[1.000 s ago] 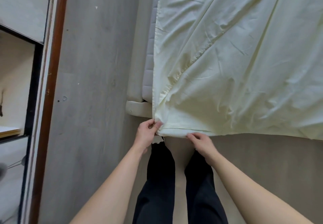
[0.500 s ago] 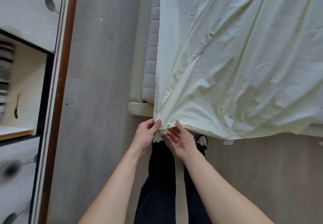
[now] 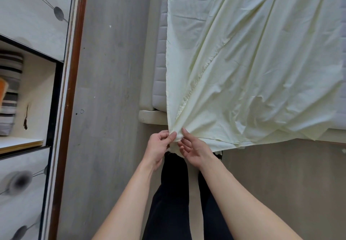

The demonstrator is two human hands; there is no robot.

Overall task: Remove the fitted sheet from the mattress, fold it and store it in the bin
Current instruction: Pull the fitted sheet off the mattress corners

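The pale yellow cotton fitted sheet (image 3: 252, 61) lies loose over the grey quilted mattress (image 3: 159, 74), its near-left corner pinched by the left hand (image 3: 159, 146) at the mattress's near-left corner, while the right hand (image 3: 192, 149) is held just beside it with relaxed fingers touching the hem, gripping nothing. The corner is best matched seam to seam and kept taut before folding. A patterned white cabinet (image 3: 35, 18) with a striped grey cushion (image 3: 10, 93) is set left across the grey floor (image 3: 112, 71); the gap is judged narrow, and no bin is seen.

No readable txt, labels, brands or nos. on anything in view.
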